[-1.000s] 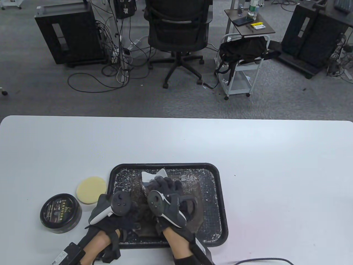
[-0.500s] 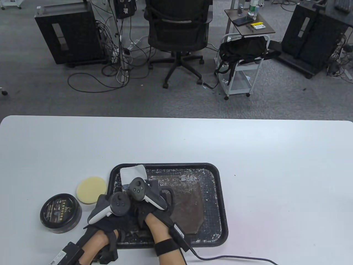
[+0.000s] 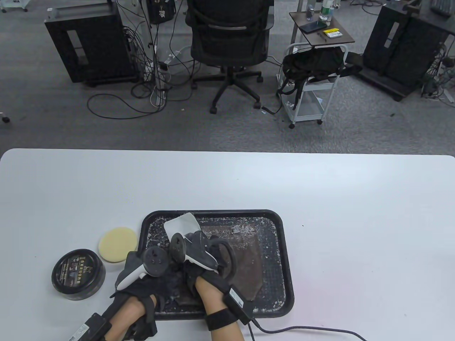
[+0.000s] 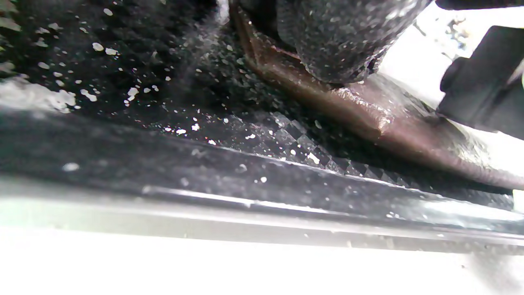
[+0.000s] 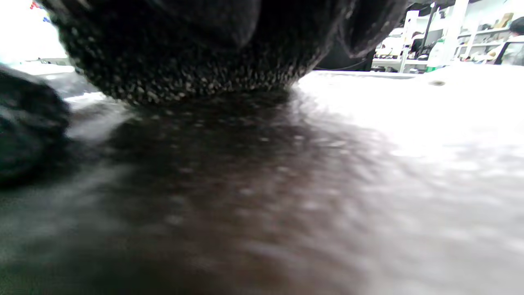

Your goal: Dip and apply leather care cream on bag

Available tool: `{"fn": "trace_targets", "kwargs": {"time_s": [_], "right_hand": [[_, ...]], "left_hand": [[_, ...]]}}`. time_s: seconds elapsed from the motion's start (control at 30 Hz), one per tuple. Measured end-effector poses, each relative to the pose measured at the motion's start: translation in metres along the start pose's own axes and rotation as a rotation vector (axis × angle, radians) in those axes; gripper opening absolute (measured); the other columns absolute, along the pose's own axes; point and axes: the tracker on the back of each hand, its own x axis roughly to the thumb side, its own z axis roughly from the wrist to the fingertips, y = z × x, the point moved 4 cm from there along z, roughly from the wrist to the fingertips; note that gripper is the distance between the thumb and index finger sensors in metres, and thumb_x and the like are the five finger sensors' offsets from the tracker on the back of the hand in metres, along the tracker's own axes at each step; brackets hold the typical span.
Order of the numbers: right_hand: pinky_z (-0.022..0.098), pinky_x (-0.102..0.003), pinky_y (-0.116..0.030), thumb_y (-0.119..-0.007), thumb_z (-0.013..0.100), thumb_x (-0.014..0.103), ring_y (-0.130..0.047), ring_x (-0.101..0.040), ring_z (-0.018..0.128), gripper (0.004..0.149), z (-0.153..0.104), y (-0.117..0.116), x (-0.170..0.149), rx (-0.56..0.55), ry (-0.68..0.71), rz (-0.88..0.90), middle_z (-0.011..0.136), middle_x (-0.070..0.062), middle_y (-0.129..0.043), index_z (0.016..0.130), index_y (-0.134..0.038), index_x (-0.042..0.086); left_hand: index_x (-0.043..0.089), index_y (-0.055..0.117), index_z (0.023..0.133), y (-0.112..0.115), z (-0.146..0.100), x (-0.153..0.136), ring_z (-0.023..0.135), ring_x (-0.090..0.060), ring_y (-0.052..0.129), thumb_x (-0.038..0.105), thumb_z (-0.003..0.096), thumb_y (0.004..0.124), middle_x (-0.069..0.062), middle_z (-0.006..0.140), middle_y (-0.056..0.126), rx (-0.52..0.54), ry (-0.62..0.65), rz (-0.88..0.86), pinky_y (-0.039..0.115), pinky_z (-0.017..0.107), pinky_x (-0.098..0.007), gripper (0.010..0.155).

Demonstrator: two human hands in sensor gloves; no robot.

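Both hands' fingers hidden under trackers; brown bag (image 3: 245, 264) half covered; right wrist view blurred.

A tray (image 3: 277, 227) sits on the surface (image 3: 355, 220) toward its near edge, with a bag (image 3: 245, 263) lying flat inside it. Both hands rest on the bag's left part, the left hand (image 3: 142, 280) just left of the right hand (image 3: 202, 255). A cloth (image 3: 183, 224) pokes out behind the right hand. Left of the tray lies a sponge (image 3: 117, 245) (touching or not, hard to tell), and a tin (image 3: 78, 273) sits nearer and further left.

Even overhead light; blurry, overexposed wrist views
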Motion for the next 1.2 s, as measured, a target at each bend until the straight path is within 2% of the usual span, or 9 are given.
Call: {"fn": "trace_targets", "kwargs": {"time_s": [0.33, 0.43, 0.53, 0.63, 0.77, 0.9, 1.2], "right_hand": [[0.068, -0.058, -0.064, -0.074, 0.04, 0.014, -0.073, -0.024, 0.097, 0.053, -0.003, -0.003, -0.044, 0.041, -0.167, -0.032, 0.102, 0.007, -0.074, 0.087, -0.08, 0.036], [0.069, -0.058, -0.063, -0.074, 0.04, 0.014, -0.072, -0.024, 0.097, 0.053, -0.005, -0.001, -0.064, 0.051, -0.227, -0.078, 0.102, 0.007, -0.075, 0.087, -0.08, 0.037], [0.069, -0.059, -0.061, -0.073, 0.04, 0.013, -0.068, -0.023, 0.098, 0.052, -0.008, 0.001, -0.087, 0.065, -0.284, -0.031, 0.102, 0.008, -0.074, 0.086, -0.081, 0.037], [0.07, -0.06, -0.06, -0.073, 0.04, 0.012, -0.066, -0.024, 0.099, 0.053, -0.01, 0.003, -0.1, 0.087, -0.289, 0.005, 0.103, 0.008, -0.072, 0.087, -0.081, 0.035], [0.07, -0.059, -0.06, -0.073, 0.04, 0.013, -0.067, -0.024, 0.099, 0.054, -0.015, 0.006, -0.121, 0.078, -0.303, -0.084, 0.103, 0.008, -0.07, 0.088, -0.078, 0.036], [0.069, -0.059, -0.061, -0.073, 0.04, 0.013, -0.067, -0.026, 0.098, 0.055, -0.019, 0.004, -0.141, 0.083, -0.335, 0.0, 0.104, 0.006, -0.068, 0.09, -0.076, 0.035], [0.068, -0.059, -0.063, -0.074, 0.04, 0.013, -0.073, -0.03, 0.096, 0.055, -0.025, 0.007, -0.167, 0.117, -0.428, 0.003, 0.104, 0.0, -0.07, 0.092, -0.075, 0.031]], "left_hand": [[0.036, 0.071, 0.09, 0.0, 0.0, -0.001, 0.104, -0.022, 0.039, 0.04, 0.0384, 0.083, 0.013, 0.106, 0.049, 0.004, -0.004, -0.007, 0.04, 0.075, -0.054, 0.053], [0.037, 0.072, 0.089, 0.0, 0.0, -0.002, 0.104, -0.021, 0.04, 0.041, 0.0384, 0.083, 0.014, 0.106, 0.05, 0.016, -0.007, -0.006, 0.041, 0.075, -0.053, 0.052], [0.038, 0.074, 0.088, -0.002, 0.0, -0.002, 0.104, -0.02, 0.043, 0.041, 0.0383, 0.083, 0.015, 0.105, 0.053, 0.037, -0.011, 0.005, 0.043, 0.075, -0.053, 0.051], [0.038, 0.074, 0.088, -0.002, 0.0, -0.002, 0.103, -0.02, 0.044, 0.041, 0.0385, 0.083, 0.015, 0.105, 0.053, 0.04, -0.012, 0.014, 0.044, 0.074, -0.053, 0.05], [0.038, 0.074, 0.088, -0.003, 0.001, -0.003, 0.103, -0.02, 0.046, 0.041, 0.0387, 0.083, 0.015, 0.104, 0.054, 0.035, -0.014, 0.018, 0.045, 0.074, -0.053, 0.05], [0.038, 0.074, 0.088, -0.003, 0.001, -0.003, 0.103, -0.02, 0.045, 0.042, 0.0389, 0.083, 0.015, 0.104, 0.053, 0.028, -0.014, 0.018, 0.045, 0.074, -0.052, 0.05], [0.039, 0.074, 0.088, -0.004, 0.001, -0.006, 0.103, -0.018, 0.045, 0.042, 0.0387, 0.083, 0.016, 0.104, 0.054, 0.032, -0.005, -0.007, 0.044, 0.074, -0.051, 0.05]]}}
